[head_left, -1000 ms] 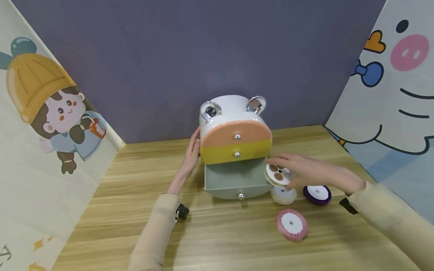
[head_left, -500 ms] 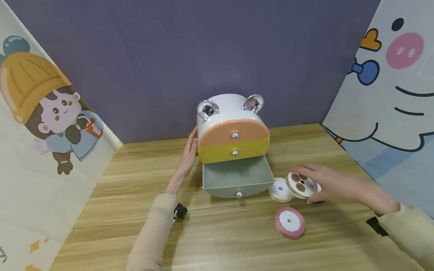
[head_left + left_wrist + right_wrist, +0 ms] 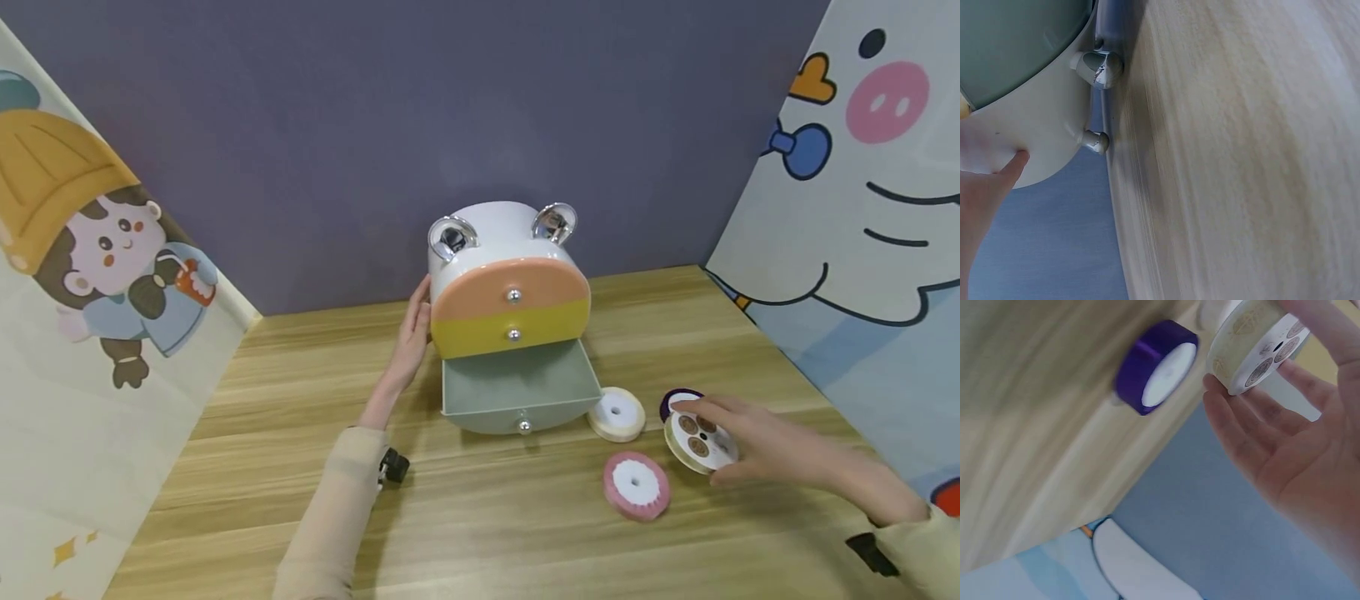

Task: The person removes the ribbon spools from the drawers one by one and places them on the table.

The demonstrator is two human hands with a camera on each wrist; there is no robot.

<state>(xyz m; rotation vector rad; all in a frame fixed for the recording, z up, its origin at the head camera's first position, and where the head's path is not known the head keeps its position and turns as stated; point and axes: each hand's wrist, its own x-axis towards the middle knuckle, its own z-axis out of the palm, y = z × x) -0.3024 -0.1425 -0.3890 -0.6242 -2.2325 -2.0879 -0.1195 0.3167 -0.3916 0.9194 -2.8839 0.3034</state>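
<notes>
My right hand (image 3: 780, 450) grips a ribbon spool (image 3: 699, 446) with cream ribbon and a white face printed with brown circles. In the right wrist view its thumb and fingers are round the spool's rim. In the head view it overlaps a purple ribbon spool (image 3: 677, 397) lying on the table. My left hand (image 3: 408, 346) rests against the left side of a small drawer cabinet (image 3: 495, 229), white with metal ears. The left wrist view shows one fingertip pressing its pale wall. The cabinet's green bottom drawer (image 3: 525, 379) is pulled out, with nothing visible inside.
A cream ribbon spool (image 3: 617, 414) lies at the drawer's right front corner. Nearer the front is a pink ribbon spool (image 3: 637, 486). The wooden table (image 3: 300, 467) meets a purple-grey wall (image 3: 337, 167) behind the cabinet, with printed panels on both sides.
My right hand has carried the printed spool from the drawer's right edge rightward and toward me, over the purple spool. The left hand stays on the cabinet; the view has shifted slightly.
</notes>
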